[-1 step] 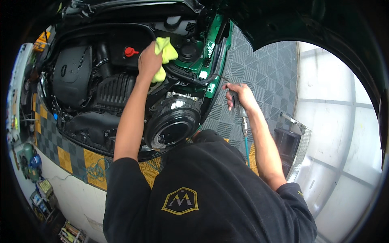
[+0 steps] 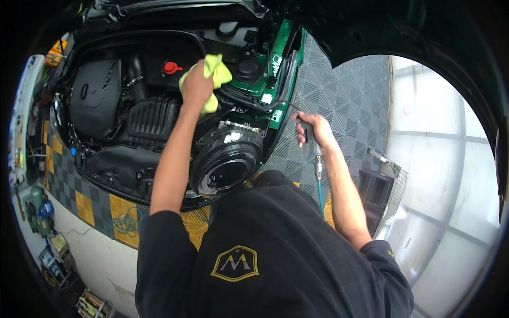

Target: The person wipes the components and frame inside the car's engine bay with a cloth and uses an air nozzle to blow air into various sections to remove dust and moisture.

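Head cam: L one of fisheye pair on person's head, pic upright
Facing: down + fwd past shirt [image 2: 297,249], which is v. close, lower ctr
L hand [image 2: 197,87], R hand [image 2: 316,130]: nr, upper half, both in full frame
Engine cover [image 2: 95,90]: upper L, seen from above
Floor [image 2: 344,90]: farther down, behind R hand
Wall [image 2: 424,169]: far R, seams bent twd rim

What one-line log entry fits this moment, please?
left hand: holds yellow-green cloth; right hand: grips air blow gun; teal hose: attached; engine bay: open
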`<state>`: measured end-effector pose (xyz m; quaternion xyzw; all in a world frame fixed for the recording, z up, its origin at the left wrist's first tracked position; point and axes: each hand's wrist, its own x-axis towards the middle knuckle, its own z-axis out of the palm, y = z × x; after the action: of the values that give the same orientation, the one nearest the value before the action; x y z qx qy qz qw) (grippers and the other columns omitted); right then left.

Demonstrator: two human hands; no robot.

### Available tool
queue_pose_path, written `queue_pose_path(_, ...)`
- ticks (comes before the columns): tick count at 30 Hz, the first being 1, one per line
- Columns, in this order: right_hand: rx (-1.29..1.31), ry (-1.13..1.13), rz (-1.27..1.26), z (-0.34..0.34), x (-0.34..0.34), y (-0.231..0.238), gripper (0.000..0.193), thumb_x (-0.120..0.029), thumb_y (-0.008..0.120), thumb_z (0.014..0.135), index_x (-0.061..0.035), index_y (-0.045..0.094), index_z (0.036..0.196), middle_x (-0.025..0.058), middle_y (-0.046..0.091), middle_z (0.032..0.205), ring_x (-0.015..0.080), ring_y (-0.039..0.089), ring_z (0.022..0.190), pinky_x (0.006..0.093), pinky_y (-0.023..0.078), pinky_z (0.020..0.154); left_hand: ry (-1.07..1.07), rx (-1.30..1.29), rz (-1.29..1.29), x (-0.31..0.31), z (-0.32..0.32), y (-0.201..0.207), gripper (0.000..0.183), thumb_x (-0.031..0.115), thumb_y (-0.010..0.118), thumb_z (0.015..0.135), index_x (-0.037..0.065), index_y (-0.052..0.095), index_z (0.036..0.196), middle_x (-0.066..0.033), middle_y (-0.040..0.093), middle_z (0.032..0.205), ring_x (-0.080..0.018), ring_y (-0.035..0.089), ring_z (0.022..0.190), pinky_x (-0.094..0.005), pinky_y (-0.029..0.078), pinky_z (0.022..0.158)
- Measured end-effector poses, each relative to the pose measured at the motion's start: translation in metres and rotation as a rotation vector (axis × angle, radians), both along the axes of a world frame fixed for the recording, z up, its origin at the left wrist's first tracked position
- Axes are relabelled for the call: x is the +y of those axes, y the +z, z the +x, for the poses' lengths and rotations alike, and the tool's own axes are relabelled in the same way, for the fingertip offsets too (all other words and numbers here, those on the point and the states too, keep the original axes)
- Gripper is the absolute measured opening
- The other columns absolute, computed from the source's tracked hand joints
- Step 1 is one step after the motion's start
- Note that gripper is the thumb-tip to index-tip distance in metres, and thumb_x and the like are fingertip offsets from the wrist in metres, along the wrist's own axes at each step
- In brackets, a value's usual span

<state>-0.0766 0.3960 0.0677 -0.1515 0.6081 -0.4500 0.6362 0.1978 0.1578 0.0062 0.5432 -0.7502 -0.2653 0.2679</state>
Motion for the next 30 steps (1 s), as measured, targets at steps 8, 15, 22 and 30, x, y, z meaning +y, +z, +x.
queue_pose_path(8,-0.167,-0.071,0.009,0.035,0.01,-0.025,0.033,-0.028,0.05,0.107,0.0031,0.061,0.113,0.0049,0.056,0.065,0.0163,0.054,0.05,0.0343,0.051,0.048,0.067,0.015,0.32,0.099,-0.032,-0.073,0.052,0.035,0.065,0.097,0.0,0.056,0.135,-0.0289,0.068,0.119,-0.0493,0.063,0.114,-0.0532,0.05,0.096)
queue_pose_path(15,0.038,0.11,-0.045,0.016,0.014,0.012,0.025,-0.021,0.058,0.103,0.0028,0.064,0.101,0.005,0.058,0.064,0.0153,0.056,0.049,0.032,0.05,0.047,-0.397,-0.184,0.279,0.108,-0.035,-0.099,0.049,0.039,0.068,0.093,0.002,0.067,0.124,-0.0221,0.073,0.109,-0.0442,0.067,0.106,-0.0518,0.053,0.091)
queue_pose_path(22,0.257,0.117,0.04,0.0,0.036,-0.006,0.025,-0.02,0.056,0.103,0.0034,0.063,0.104,0.0042,0.056,0.063,0.0143,0.058,0.049,0.0319,0.052,0.044,0.015,-0.061,0.325,0.065,0.009,-0.074,0.039,0.035,0.061,0.097,0.01,0.068,0.125,-0.0234,0.072,0.115,-0.0472,0.064,0.111,-0.0542,0.05,0.094)
queue_pose_path(30,0.585,0.384,0.167,0.024,0.019,0.012,0.025,-0.022,0.061,0.102,0.0018,0.064,0.097,0.0017,0.055,0.061,0.0127,0.056,0.046,0.0284,0.049,0.047,0.131,0.159,0.196,0.107,-0.042,-0.02,0.039,0.034,0.063,0.099,0.003,0.063,0.122,-0.0295,0.071,0.106,-0.0505,0.065,0.105,-0.0567,0.05,0.089)
